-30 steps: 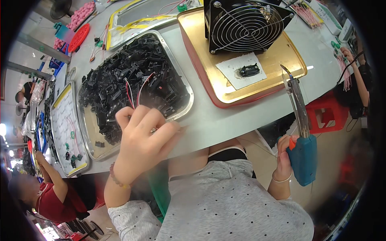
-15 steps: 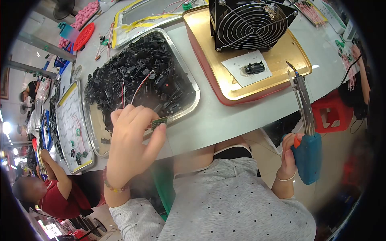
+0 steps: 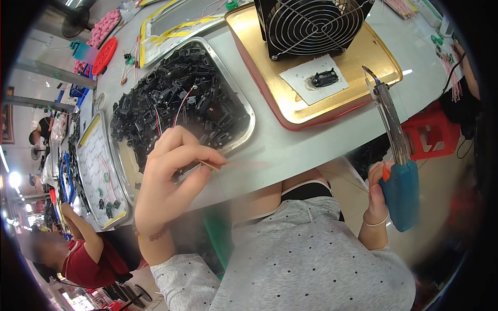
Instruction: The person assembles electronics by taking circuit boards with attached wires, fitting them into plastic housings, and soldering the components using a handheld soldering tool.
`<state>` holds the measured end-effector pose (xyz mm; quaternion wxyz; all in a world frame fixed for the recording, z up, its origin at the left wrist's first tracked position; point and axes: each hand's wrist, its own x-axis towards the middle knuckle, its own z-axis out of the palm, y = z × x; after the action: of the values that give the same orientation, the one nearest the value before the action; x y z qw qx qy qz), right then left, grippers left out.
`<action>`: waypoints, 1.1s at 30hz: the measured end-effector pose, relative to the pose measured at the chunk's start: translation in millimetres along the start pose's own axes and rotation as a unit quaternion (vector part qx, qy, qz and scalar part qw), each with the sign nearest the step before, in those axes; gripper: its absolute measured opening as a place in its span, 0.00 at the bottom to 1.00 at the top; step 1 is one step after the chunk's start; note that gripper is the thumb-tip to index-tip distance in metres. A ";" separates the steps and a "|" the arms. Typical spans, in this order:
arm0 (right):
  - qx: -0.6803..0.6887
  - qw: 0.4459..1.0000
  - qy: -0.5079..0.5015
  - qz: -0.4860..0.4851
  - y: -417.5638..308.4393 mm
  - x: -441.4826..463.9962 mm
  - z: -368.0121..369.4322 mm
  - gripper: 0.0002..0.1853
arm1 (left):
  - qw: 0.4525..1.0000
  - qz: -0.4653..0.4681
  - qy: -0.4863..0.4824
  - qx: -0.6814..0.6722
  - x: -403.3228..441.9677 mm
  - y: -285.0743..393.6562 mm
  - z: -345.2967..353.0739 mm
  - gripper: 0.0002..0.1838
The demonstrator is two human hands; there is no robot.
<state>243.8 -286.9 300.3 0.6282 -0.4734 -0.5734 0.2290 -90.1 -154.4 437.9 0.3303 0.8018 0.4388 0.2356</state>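
My left hand (image 3: 171, 181) pinches a small circuit board (image 3: 209, 165) between thumb and fingers, near the front rim of a metal tray (image 3: 248, 129). The board is seen nearly edge-on. Red and white wires (image 3: 180, 108) rise behind the fingers; their lower ends are hidden. A blue soldering gun (image 3: 403, 192) is gripped in my right hand (image 3: 377, 199), its tip pointing up beside a gold-coloured tin lid (image 3: 358, 90). On that lid, a small black plastic part (image 3: 325, 78) rests on a white pad (image 3: 306, 92).
Black plastic parts (image 3: 166, 88) are heaped in the metal tray. A fan with a wire guard (image 3: 316, 26) stands on the tin. Left lies another tray (image 3: 98, 155) with small boards and wires. A co-worker in red (image 3: 93, 262) sits at far left; a red stool (image 3: 433, 132) stands right.
My left hand has turned the circuit board from showing its face to nearly edge-on. The view has shifted slightly; the soldering gun stays raised in my right hand.
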 end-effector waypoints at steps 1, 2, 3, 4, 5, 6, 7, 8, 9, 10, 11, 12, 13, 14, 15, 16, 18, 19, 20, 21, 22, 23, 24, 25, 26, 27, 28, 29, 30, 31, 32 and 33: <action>0.002 1.000 -0.002 -0.002 -0.5 0.6 0.3 0.26 | 1.000 -0.004 -0.001 0.007 1.1 2.6 -0.2 0.11; 0.004 1.000 0.003 -0.008 0.2 0.6 0.3 0.26 | 1.000 -0.008 -0.002 0.013 2.3 4.9 -0.1 0.11; 0.003 1.000 0.010 -0.008 1.3 -0.6 0.1 0.26 | 1.000 0.008 0.000 0.016 3.7 6.6 0.5 0.10; 0.003 1.000 0.018 -0.009 2.4 -1.8 -0.1 0.26 | 1.000 0.024 0.001 0.018 5.2 8.1 1.5 0.10; 0.000 1.000 0.027 -0.005 4.5 -4.1 -1.1 0.26 | 0.999 0.040 0.002 0.020 6.6 9.4 1.8 0.09; 0.000 1.000 0.031 -0.001 4.9 -5.2 -1.5 0.26 | 0.999 0.019 -0.024 0.023 7.6 9.4 0.2 0.08; 0.000 0.999 0.035 0.003 5.2 -6.2 -1.8 0.26 | 0.998 -0.002 -0.051 0.026 8.1 8.7 -2.6 0.08; 0.003 0.999 0.034 0.006 4.8 -6.2 -1.7 0.26 | 0.996 -0.022 -0.078 0.030 8.7 9.2 -4.3 0.07; 0.011 0.999 0.032 0.009 4.2 -5.6 -2.3 0.25 | 0.998 -0.022 -0.061 0.017 10.4 15.7 -1.3 0.05; 0.019 0.999 0.031 0.013 3.5 -5.1 -2.9 0.25 | 0.996 -0.034 -0.072 0.042 11.5 20.1 -3.2 0.05; 0.033 0.999 0.028 0.016 2.5 -2.8 -4.5 0.25 | 0.993 -0.046 -0.081 0.066 13.0 24.3 -5.0 0.06; 0.047 0.998 0.026 0.019 1.8 -1.6 -6.1 0.25 | 0.990 -0.058 -0.091 0.091 14.0 26.5 -5.5 0.07; 0.023 0.999 0.025 0.007 3.0 -2.7 -7.4 0.25 | 0.991 -0.040 -0.086 0.093 14.0 25.2 -5.0 0.07; 0.000 1.000 0.025 -0.005 5.6 -4.7 -8.4 0.25 | 0.992 -0.021 -0.081 0.096 13.1 22.1 -4.6 0.08; -0.014 1.000 0.026 -0.010 7.2 -6.4 -8.9 0.25 | 0.992 -0.002 -0.076 0.099 12.4 19.2 -4.3 0.09; -0.027 0.999 0.028 -0.015 8.8 -8.1 -9.4 0.25 | 0.993 -0.001 -0.071 0.093 12.2 17.0 -4.3 0.09; -0.033 0.999 0.034 -0.013 10.7 -10.5 -9.2 0.25 | 0.995 0.002 -0.059 0.080 11.2 13.1 -3.9 0.10; -0.035 0.999 0.036 -0.014 11.8 -11.5 -9.0 0.25 | 0.997 -0.006 -0.039 0.071 10.7 13.1 -0.1 0.09; -0.037 0.999 0.036 -0.018 13.0 -12.1 -8.6 0.25 | 0.998 -0.014 -0.018 0.061 10.4 14.1 6.1 0.08; -0.079 0.997 0.014 -0.022 12.3 -11.9 -10.2 0.25 | 0.998 -0.021 0.003 0.051 10.2 13.5 10.2 0.07; -0.120 0.992 -0.007 -0.029 11.6 -11.7 -11.9 0.25 | 0.999 -0.017 0.014 0.040 10.2 11.0 11.7 0.05; -0.201 0.977 -0.052 -0.036 7.6 -9.8 -17.9 0.25 | 0.999 -0.012 0.026 0.028 10.2 8.1 13.8 0.04; -0.205 0.977 -0.061 -0.010 5.2 -12.1 -20.6 0.25 | 0.999 -0.008 0.039 0.016 10.0 5.4 15.9 0.03; -0.209 0.975 -0.070 0.016 2.8 -14.4 -23.3 0.25 | 0.999 0.002 0.048 0.014 10.8 2.8 18.1 0.02; -0.134 0.987 -0.044 0.074 -1.4 -22.5 -23.7 0.25 | 0.998 0.012 0.058 0.012 12.7 0.3 20.5 0.01; -0.096 0.989 -0.030 0.106 -3.2 -25.6 -24.9 0.25 | 0.997 0.022 0.067 0.011 15.1 -0.9 22.3 0.01; -0.057 0.989 -0.012 0.137 -7.0 -26.1 -24.2 0.24 | 0.997 0.030 0.074 0.010 17.8 -1.2 23.4 0.01; -0.056 0.988 -0.007 0.143 -10.3 -25.1 -24.9 0.24 | 0.996 0.039 0.081 0.009 20.9 -1.2 24.6 0.01; -0.043 0.988 0.001 0.146 -11.4 -23.7 -23.8 0.24 | 0.995 0.048 0.088 0.008 24.8 -0.7 25.9 0.01; -0.031 0.988 0.010 0.149 -12.9 -21.8 -22.3 0.24 | 0.994 0.066 0.090 0.013 30.5 2.4 26.3 0.02; -0.008 0.988 0.023 0.151 -13.0 -20.5 -19.7 0.24 | 0.992 0.085 0.091 0.018 37.5 8.5 25.4 0.02; -0.010 0.989 0.029 0.147 -11.9 -20.5 -21.0 0.24 | 0.990 0.104 0.092 0.022 44.8 14.7 24.9 0.03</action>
<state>255.5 -316.2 302.4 0.5990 -0.5655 -0.4813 0.2996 -42.8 -129.7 435.9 0.2445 0.8249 0.3866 0.3322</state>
